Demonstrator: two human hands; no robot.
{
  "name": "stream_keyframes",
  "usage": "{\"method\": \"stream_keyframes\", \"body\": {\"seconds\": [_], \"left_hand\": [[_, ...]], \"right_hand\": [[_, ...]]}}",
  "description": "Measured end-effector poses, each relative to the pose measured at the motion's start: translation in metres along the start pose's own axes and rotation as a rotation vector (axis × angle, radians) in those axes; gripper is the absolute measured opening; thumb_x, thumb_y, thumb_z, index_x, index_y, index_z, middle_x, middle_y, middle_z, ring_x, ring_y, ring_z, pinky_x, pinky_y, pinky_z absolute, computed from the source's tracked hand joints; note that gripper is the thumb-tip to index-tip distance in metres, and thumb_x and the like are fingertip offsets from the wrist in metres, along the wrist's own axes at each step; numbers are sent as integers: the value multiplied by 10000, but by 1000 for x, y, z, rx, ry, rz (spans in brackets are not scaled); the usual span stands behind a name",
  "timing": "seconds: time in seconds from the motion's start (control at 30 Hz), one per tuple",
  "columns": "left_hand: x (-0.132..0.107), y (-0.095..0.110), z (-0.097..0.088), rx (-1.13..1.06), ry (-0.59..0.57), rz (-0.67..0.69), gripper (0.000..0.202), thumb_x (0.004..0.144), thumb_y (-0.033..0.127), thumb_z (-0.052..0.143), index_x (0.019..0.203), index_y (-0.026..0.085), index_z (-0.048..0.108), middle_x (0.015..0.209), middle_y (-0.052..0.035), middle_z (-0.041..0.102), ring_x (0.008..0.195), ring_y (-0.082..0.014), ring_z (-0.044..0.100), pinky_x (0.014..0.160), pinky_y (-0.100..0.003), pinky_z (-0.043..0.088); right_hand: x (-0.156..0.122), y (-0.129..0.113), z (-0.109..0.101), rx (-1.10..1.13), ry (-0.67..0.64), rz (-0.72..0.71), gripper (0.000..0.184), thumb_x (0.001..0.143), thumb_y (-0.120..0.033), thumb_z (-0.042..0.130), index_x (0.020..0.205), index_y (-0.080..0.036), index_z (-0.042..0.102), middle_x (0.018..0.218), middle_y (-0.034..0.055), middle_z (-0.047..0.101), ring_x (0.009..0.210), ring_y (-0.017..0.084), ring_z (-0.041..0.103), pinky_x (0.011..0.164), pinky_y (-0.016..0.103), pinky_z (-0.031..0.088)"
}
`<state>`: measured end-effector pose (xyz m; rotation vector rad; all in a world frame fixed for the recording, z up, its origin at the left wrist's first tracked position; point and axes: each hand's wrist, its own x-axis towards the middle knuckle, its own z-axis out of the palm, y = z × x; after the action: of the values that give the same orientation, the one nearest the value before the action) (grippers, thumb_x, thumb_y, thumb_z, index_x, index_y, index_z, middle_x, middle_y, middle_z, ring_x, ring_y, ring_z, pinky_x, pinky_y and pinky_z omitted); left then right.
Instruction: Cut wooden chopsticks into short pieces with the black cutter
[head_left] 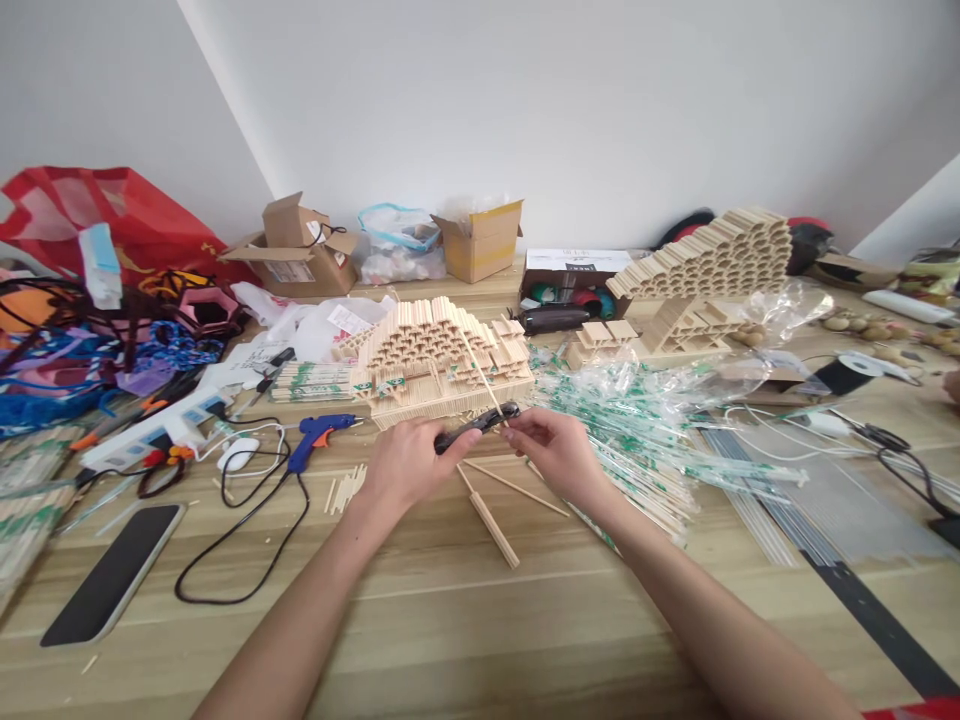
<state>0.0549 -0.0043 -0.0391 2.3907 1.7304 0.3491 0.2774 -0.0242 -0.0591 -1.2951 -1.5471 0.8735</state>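
One black hand tool (476,425) is held between the left hand (409,465) and the right hand (559,455), over a wooden table (480,640).

The tool's body is wrapped by the left hand's curled fingers, and its far end is pinched by the right hand, apparently to steady it from both sides (whether the thin wooden stick (484,385) rising beyond it is clamped cannot be told). Loose chopsticks (487,522) lie just below the hands, and a hot glue gun (319,435) is placed within reach, left of the left hand. Beyond the hands stands a chopstick house model (442,365), with a larger stacked model (705,270) farther right.
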Motion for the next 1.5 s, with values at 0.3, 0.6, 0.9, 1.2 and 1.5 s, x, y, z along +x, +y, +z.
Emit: {"method": "stream_keyframes", "body": {"seconds": [0.3,0.6,0.9,1.2,1.5], "left_hand": [[-1,-3,0,-6,46,60,638,987,704,356,853,183,697,905,-93,749,881,-254,685,720,-322,414],[1,0,1,35,-13,37,740,955,782,302,837,197,740,887,-100,764,851,-280,699,698,-342,418],[-5,13,12,79,-74,106,798,944,807,235,778,216,744,841,-101,765,827,-286,711,674,-354,438],[-5,15,19,61,-87,76,801,926,828,239,753,240,755,787,-96,757,771,-279,705,650,-353,452],[-5,12,23,49,-83,72,759,924,816,299,723,240,751,729,-89,729,704,-250,677,630,-334,447]], "right_hand": [[-2,3,-1,-35,4,-59,228,888,-385,653,778,-190,698,639,14,662,604,158,575,586,274,430],[7,-5,-20,74,-208,133,293,793,-342,787,1024,-180,705,880,63,757,743,187,701,640,286,529],[5,-16,-23,298,-264,323,254,924,-426,663,910,-176,708,867,68,724,726,171,729,563,246,572],[9,-8,-19,296,-224,355,202,891,-365,717,827,-173,711,700,35,721,613,154,722,574,254,613],[8,-5,-16,286,-199,348,179,885,-335,719,819,-169,720,685,31,719,596,154,727,548,243,615]]}}
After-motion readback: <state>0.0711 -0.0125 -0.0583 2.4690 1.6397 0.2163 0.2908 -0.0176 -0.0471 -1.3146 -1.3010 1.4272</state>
